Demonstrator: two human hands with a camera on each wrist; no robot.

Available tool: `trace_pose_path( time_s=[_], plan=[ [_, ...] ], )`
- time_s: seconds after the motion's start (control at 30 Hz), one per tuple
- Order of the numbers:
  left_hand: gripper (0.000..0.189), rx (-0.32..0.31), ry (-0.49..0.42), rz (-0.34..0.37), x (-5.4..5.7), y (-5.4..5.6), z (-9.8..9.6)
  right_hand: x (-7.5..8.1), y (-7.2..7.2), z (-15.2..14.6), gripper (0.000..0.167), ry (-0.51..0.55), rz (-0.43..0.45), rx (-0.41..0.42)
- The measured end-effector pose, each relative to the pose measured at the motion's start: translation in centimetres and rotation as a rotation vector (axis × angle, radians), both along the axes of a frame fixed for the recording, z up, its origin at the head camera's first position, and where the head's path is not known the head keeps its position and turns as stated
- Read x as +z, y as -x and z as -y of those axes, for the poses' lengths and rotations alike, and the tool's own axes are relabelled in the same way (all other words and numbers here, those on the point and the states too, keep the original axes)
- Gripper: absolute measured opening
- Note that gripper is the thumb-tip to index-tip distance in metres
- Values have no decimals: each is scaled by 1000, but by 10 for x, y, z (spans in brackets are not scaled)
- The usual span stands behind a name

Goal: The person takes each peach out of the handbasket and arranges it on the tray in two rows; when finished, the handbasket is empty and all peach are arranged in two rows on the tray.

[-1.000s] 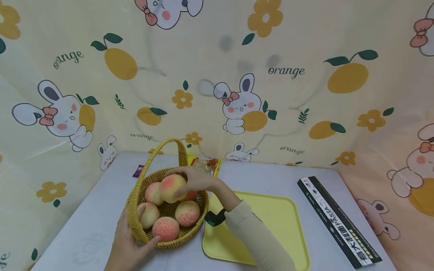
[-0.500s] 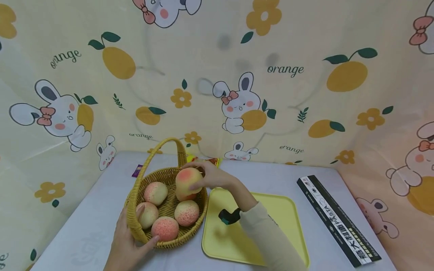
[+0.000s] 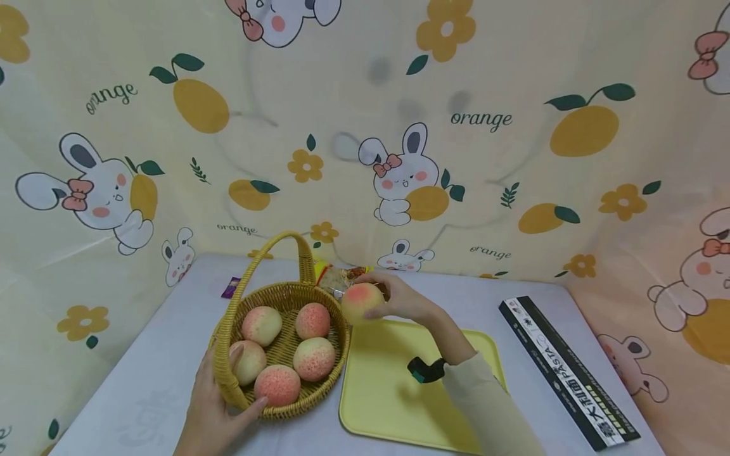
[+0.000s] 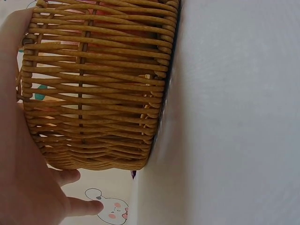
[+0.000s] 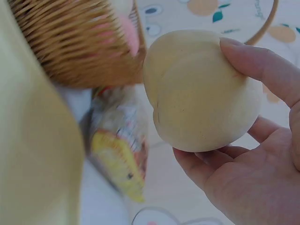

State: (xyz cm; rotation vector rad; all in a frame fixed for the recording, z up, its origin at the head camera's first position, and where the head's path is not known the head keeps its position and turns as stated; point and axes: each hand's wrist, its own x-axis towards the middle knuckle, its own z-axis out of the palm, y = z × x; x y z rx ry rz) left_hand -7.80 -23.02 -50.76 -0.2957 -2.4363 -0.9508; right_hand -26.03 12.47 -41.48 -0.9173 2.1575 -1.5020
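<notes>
My right hand point(image 3: 402, 296) holds a peach point(image 3: 360, 303), yellow with a red blush, above the far left corner of the yellow tray point(image 3: 393, 405). In the right wrist view the thumb lies on one side of the pale peach point(image 5: 201, 93) and the fingers on the other. My left hand point(image 3: 213, 402) grips the near left rim of the wicker basket point(image 3: 285, 288), thumb over the front edge. Several speckled pink and cream peaches point(image 3: 313, 358) sit inside it. The left wrist view shows the woven basket wall point(image 4: 98, 93) beside the left hand point(image 4: 28, 178).
Behind the basket lies a yellow-edged food packet point(image 3: 336, 278). A small purple packet point(image 3: 230, 288) is at the back left. On the right rests a long black-and-white pasta box point(image 3: 570, 373). A printed cloth point(image 3: 342, 82) rises behind the table.
My right hand has carried the peach from over the basket to the right, out past its rim and over the tray's corner. My left hand stays on the basket.
</notes>
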Motion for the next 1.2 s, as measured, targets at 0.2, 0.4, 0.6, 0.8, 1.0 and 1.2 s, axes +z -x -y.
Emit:
trace_pose_path(
  time_s=[0.2, 0.4, 0.6, 0.8, 1.0, 1.2],
  plan=[
    [99, -7, -10, -5, -1, 0, -1, -18, -7, -16, 64, -15, 30, -37],
    [98, -12, -6, -9, -1, 0, 1, -38, -12, -20, 64, -1, 84, -57],
    [97, -11, -1, -27, -1, 1, 1, -51, -18, -19, 66, -10, 109, -83],
    [97, -10, -7, -15, 1, 0, -1, -59, -20, -16, 68, -6, 125, -97],
    [98, -12, -4, -23, 1, 0, 0, -65, -21, -15, 68, -2, 133, -100],
    [97, -18, -3, -33, 2, 0, -1, -68, -22, -15, 68, -4, 138, -112]
  ],
)
